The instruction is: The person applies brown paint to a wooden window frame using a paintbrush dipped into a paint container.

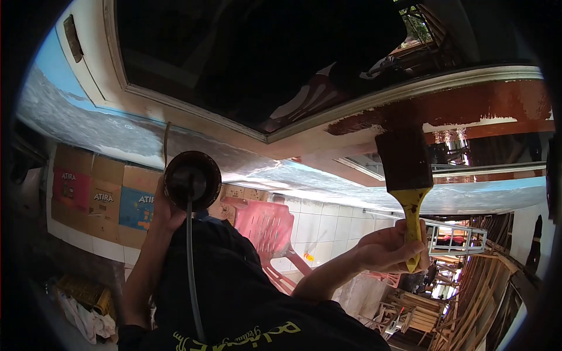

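Observation:
My right hand (389,248) is wrapped round the yellow handle of a wide paintbrush (412,202). The brush points upward, and its dark, paint-soaked bristles overlap the lower edge of wet brown paint (492,102) on the window frame. On the left, my left hand (170,213) grips a dark round paint can (193,180) from its side and below. The can's round opening faces me, with a dark inside. A grey cable (192,269) runs from in front of the can down over my black shirt. Unpainted pale frame (328,131) borders the brown part.
Dark window glass (234,64) fills the top. A pink plastic chair (266,228) stands on the tiled floor behind my arms. Flattened cardboard boxes (105,199) lie at left. A metal ladder (456,237) and stacked wood (486,292) are at right.

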{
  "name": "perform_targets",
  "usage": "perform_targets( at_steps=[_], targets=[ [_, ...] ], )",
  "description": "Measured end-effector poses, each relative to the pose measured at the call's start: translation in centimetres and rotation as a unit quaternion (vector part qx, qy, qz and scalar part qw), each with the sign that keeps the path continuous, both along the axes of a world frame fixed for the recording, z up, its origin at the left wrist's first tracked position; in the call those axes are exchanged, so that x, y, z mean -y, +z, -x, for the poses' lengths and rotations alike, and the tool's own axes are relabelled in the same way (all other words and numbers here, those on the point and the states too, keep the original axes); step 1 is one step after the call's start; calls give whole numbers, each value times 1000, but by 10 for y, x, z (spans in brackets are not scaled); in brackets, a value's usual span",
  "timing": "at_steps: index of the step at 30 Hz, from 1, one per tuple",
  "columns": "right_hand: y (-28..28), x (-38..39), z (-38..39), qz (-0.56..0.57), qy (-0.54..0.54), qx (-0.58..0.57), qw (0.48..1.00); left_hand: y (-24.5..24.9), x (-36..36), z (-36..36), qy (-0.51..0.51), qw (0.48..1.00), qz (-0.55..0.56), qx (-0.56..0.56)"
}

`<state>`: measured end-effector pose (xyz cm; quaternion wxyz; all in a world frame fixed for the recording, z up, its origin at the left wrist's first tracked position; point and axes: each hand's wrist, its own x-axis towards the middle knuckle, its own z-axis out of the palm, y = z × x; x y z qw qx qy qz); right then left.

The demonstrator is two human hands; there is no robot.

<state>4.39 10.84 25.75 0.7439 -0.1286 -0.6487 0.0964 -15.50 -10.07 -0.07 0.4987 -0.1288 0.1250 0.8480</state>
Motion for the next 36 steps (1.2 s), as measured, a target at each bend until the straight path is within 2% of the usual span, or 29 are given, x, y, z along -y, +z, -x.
perform_targets(
  at_steps=[4, 5, 9, 13, 16, 19, 23, 29, 36],
  targets=[
    [-9, 3, 7, -4, 59, -42, 997, -1, -1, 0, 8, 1000, 5, -3],
    [-9, 5, 9, -14, 58, 23, 998, 1, -2, -1, 8, 1000, 7, -5],
    [-15, -3, 9, 1, 20, 37, 999, 2, -1, -1, 3, 1000, 2, -8],
    [-17, -2, 2, 18, 11, 10, 1000, 1, 2, -2, 3, 1000, 0, -10],
    [-21, 1, 9, 21, 48, -23, 998, -2, 3, -1, -4, 1000, -19, 2],
    [-23, 3, 14, 8, 21, 40, 999, 1, 1, -3, 2, 1000, 17, -20],
    [-19, 0, 2, -1, -17, 66, 998, 1, 2, -3, -6, 1000, -5, 1],
    [-19, 10, 17, 8, 51, -21, 998, 4, 0, -3, -1, 1000, -14, -1],
    [-20, 8, 19, -1, 49, 68, 996, -1, 1, -3, -6, 1000, -23, -3]
  ],
)
